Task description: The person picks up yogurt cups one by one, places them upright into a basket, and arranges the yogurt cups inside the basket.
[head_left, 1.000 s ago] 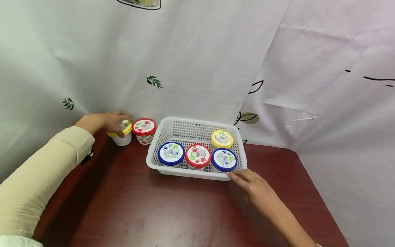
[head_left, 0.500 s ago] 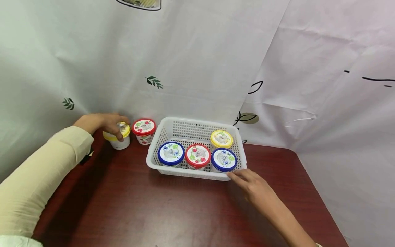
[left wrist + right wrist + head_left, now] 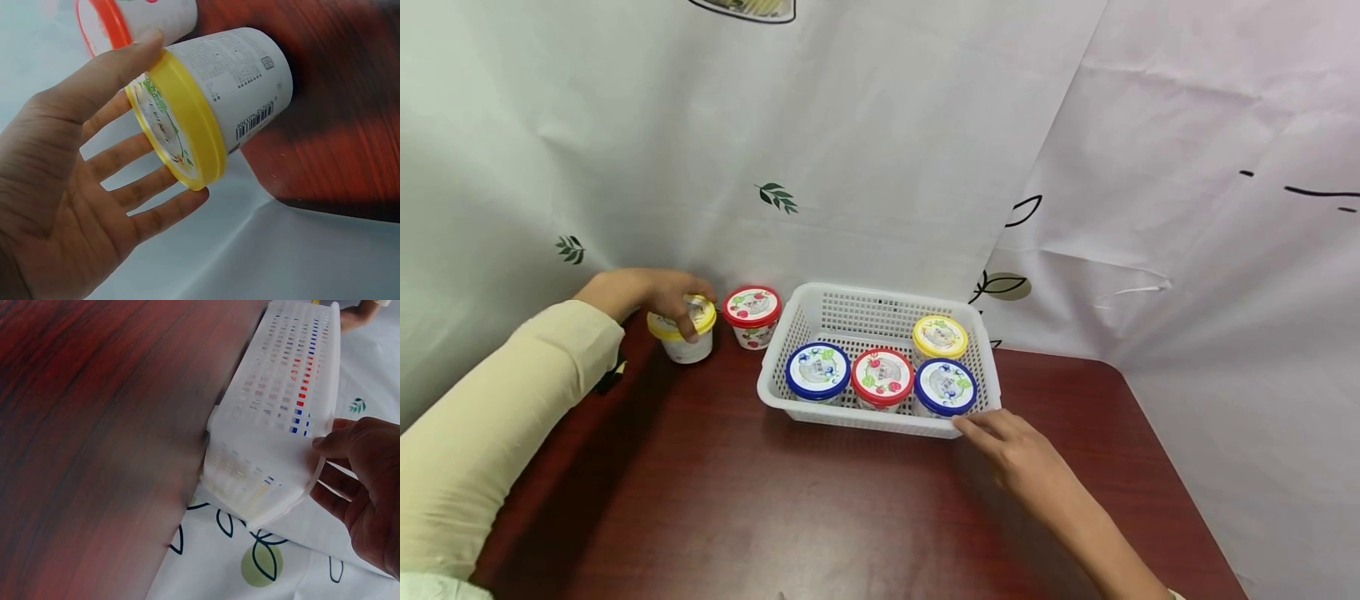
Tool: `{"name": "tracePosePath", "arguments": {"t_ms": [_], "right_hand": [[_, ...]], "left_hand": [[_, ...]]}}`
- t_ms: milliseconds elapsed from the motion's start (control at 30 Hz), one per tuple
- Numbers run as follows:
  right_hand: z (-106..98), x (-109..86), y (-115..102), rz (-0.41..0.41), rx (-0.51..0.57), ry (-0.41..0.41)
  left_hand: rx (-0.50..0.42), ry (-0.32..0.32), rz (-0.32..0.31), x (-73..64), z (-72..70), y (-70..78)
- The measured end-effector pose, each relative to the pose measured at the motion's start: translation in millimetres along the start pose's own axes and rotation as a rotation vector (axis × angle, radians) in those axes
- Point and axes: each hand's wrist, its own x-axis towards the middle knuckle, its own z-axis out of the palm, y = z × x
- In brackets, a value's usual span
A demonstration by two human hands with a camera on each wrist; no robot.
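At the table's far left, my left hand [image 3: 662,293] holds a white tub with a yellow lid [image 3: 688,343] from above. In the left wrist view the thumb lies at one side of the yellow lid [image 3: 194,119] and the fingers spread along the other; a barcode shows on the tub's wall. Just right of it stands a tub with a red lid [image 3: 752,308], fruit printed on it. My right hand [image 3: 1011,450] pinches the front right corner of a white perforated basket [image 3: 865,423]; in the right wrist view the thumb [image 3: 328,447] presses the outside of its rim.
Inside the basket sit two blue-lidded tubs [image 3: 818,371] [image 3: 946,387], a red-lidded tub [image 3: 882,377] between them and a yellow-lidded tub [image 3: 940,337] behind on the right. The dark red table [image 3: 850,517] meets a white printed cloth [image 3: 880,167] behind.
My left hand has shifted the yellow-lidded tub a little left and toward me, widening its gap from the red-lidded tub. The right hand and basket have stayed in place.
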Motion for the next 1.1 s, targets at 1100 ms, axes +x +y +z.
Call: {"name": "tracePosePath", "arguments": {"t_ms": [1100], "right_hand": [[3, 1.4, 3, -0.008, 0.001, 0.009]], "left_hand": [[0.140, 0.002, -0.010, -19.2, -29.4, 61.7]]}}
